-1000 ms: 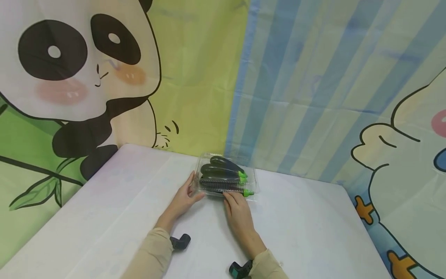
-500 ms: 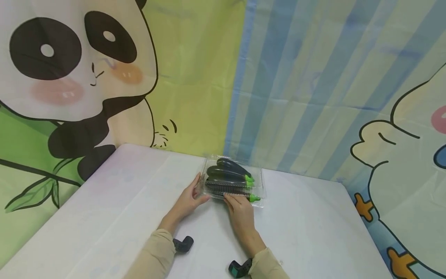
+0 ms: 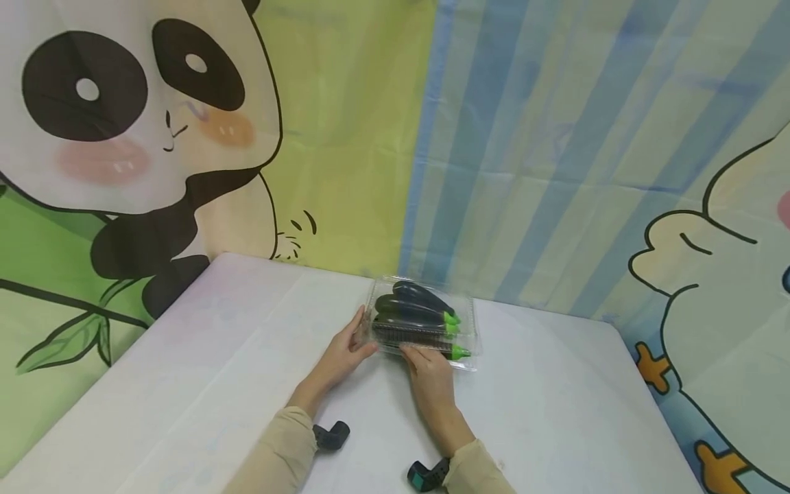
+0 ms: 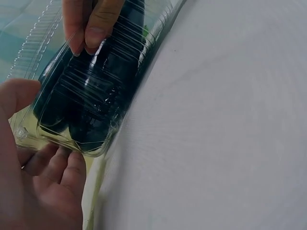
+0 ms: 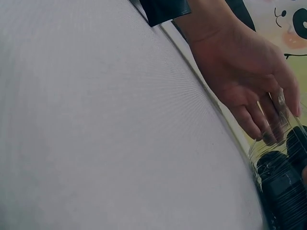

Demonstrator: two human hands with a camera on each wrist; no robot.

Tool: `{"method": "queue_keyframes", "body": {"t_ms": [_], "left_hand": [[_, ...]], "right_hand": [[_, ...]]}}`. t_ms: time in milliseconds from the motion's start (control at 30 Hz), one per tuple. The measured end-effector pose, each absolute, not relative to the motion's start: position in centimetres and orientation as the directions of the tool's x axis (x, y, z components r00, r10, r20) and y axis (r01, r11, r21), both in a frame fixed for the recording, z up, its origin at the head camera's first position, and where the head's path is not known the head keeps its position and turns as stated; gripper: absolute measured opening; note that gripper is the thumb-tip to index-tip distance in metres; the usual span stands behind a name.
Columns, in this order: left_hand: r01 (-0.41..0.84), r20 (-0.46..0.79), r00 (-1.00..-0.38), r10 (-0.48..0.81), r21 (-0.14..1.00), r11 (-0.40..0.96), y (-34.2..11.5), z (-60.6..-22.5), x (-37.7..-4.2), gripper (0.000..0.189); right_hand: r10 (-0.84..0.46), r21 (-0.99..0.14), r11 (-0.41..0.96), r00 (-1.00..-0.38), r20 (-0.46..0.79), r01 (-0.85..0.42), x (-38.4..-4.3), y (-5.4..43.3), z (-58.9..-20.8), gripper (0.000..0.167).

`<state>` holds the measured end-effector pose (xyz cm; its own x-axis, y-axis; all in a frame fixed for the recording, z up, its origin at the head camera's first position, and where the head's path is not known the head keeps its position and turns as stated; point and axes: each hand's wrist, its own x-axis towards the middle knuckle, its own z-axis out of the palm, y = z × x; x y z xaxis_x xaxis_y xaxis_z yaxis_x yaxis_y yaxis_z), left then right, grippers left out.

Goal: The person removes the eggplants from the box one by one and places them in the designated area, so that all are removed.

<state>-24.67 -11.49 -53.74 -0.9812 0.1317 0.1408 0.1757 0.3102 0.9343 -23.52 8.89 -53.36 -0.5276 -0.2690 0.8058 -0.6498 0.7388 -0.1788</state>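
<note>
Okay, left hand (image 3: 341,353) clamps the nearest end of a clear container (image 3: 468,331); right hand (image 3: 432,381) pinches its near edge, thumb and fingertips together. Container's just ahead of both hands, over white table (image 3: 543,391). Dark eggplants (image 3: 409,314) inside, green stems (image 3: 452,329) pointing away from left hand.

Forearms (image 3: 274,453) extended, left grip (image 3: 339,353) curled, right grip (image 3: 433,381) pinching

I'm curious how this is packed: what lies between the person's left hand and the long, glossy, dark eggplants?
A wall of the clear, ribbed plastic box lies between the left hand and the eggplants, as the left wrist view shows.
</note>
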Motion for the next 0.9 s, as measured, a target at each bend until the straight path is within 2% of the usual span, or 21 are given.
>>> {"method": "queue_keyframes", "body": {"t_ms": [167,300,433,567,767,900], "left_hand": [[0.191,0.151,-0.981,0.126,0.883,0.43,-11.1,-53.1,-24.5,0.087],[0.219,0.18,-0.976,0.124,0.785,0.579,-11.3,-52.4,-24.6,0.088],[0.289,0.245,-0.956,0.163,0.684,0.669,-11.6,-51.9,-24.7,0.087],[0.375,0.344,-0.917,0.2,0.575,0.727,-11.9,-51.2,-24.6,0.086],[0.493,0.466,-0.836,0.289,0.407,0.769,-12.3,-50.3,-24.5,0.069],[0.518,0.496,-0.811,0.309,0.367,0.773,-12.1,-49.9,-24.5,0.062]], "right_hand": [[-0.277,-0.162,0.746,-0.523,0.806,-0.646,-23.4,9.4,-53.1,0.015],[-0.284,-0.138,0.751,-0.505,0.815,-0.645,-23.5,9.4,-53.0,0.016],[-0.289,-0.133,0.757,-0.511,0.809,-0.639,-23.4,9.1,-53.0,0.015],[-0.3,-0.144,0.764,-0.544,0.784,-0.629,-23.2,8.9,-53.1,0.012],[-0.312,-0.153,0.759,-0.56,0.767,-0.633,-23.1,8.7,-52.9,0.011],[-0.324,-0.158,0.747,-0.561,0.761,-0.646,-23.1,8.7,-52.9,0.01]]}}
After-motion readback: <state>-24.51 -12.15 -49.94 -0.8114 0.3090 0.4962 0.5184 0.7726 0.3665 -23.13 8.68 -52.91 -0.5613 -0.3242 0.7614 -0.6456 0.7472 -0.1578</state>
